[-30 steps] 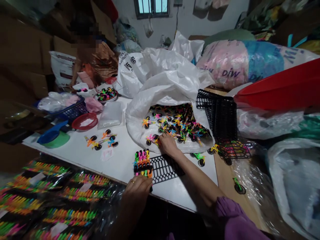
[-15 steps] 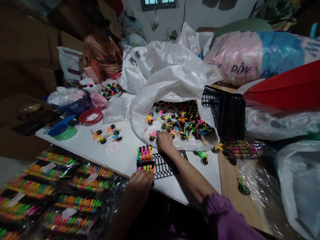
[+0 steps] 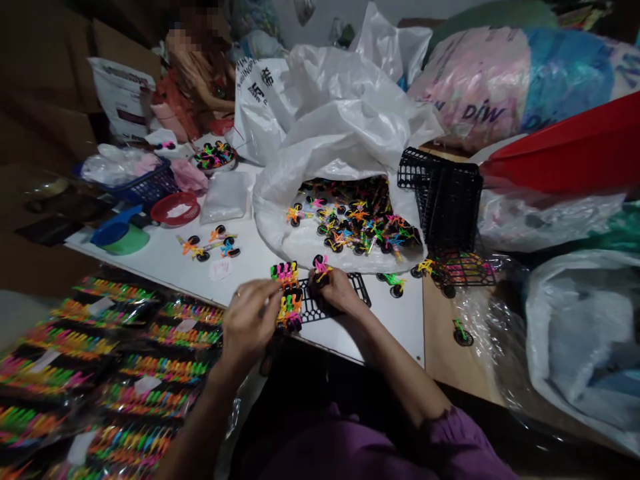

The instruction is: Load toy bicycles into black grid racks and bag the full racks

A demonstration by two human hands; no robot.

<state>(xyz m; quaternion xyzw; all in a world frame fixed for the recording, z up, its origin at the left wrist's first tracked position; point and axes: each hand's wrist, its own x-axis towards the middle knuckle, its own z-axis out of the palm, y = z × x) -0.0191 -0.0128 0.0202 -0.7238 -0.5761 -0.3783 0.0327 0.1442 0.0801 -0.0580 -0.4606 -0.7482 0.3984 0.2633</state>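
Observation:
My right hand (image 3: 337, 291) grips a small toy bicycle (image 3: 320, 269), pink and yellow with black wheels, over a black plastic lattice tray (image 3: 360, 288). At the tray's left end, toy bicycles (image 3: 290, 303) in bright colours stand packed in two rows. My left hand (image 3: 253, 317) is beside these rows, its fingers drawn together at their left edge; what lies between its fingertips is hidden. Just behind the tray, a large white sack (image 3: 280, 233) lies with its mouth towards me, full of loose toy bicycles (image 3: 360, 227).
Loose bicycles (image 3: 207, 243) lie on the white table at left. Packed bicycle sets (image 3: 150, 367) cover the lower left. Stacked black trays (image 3: 450, 200) stand at right, near a red sheet-like object (image 3: 565, 143). A co-worker (image 3: 200, 73) sits at the back left, beyond a blue basket (image 3: 150, 187).
My right hand has drawn back from the sack's mouth to the tray with a toy bicycle. My left hand has shifted to the left side of the packed rows. The view has tilted down.

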